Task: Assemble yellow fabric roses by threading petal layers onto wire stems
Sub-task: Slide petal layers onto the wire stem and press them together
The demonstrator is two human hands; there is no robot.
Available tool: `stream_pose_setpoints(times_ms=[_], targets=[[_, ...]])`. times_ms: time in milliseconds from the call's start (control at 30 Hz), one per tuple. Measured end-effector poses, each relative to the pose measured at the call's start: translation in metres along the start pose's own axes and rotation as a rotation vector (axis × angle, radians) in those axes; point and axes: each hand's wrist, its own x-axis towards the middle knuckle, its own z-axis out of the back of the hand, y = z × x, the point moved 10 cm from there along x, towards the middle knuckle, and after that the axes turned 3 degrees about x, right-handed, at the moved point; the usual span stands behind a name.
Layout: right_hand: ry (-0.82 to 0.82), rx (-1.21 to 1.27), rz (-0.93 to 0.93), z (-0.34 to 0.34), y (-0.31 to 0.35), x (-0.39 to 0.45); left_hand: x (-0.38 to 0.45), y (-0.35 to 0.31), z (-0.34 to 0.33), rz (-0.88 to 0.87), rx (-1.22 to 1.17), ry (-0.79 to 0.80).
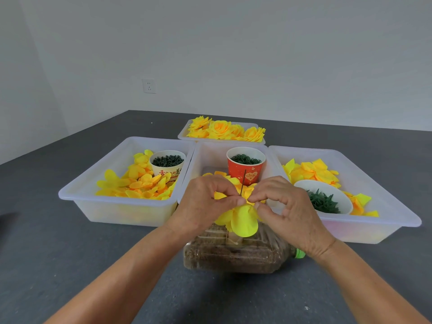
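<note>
A thin dark wire stem (243,182) stands upright out of a stack of yellow fabric petal layers (243,220), above a plastic bottle (236,251) that lies on its side, filled with brown grain. My left hand (205,202) pinches the petal layers at the wire from the left. My right hand (285,206) pinches them from the right, fingertips almost meeting my left thumb. The lower end of the wire is hidden by petals and fingers.
Three white bins sit behind: the left bin (93,195) holds petals and a cup of green pieces (167,163), the middle bin (210,155) a red cup (246,167), the right bin (385,206) petals and a white bowl (327,197). Finished roses (224,130) fill a far tray.
</note>
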Motion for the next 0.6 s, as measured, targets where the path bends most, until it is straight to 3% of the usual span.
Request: stream_pose_setpoints(times_ms=[267, 433, 600], targets=[[-0.05, 0.038, -0.133, 0.007, -0.021, 0.001, 0.001, -0.004, -0.006, -0.055, -0.004, 0.072], [-0.106, 0.063, -0.394, 0.014, -0.069, 0.011, 0.002, -0.005, -0.008, -0.051, 0.012, 0.097], [0.104, -0.126, -0.534, -0.006, -0.113, 0.037, 0.003, 0.003, -0.006, -0.002, -0.008, 0.06]])
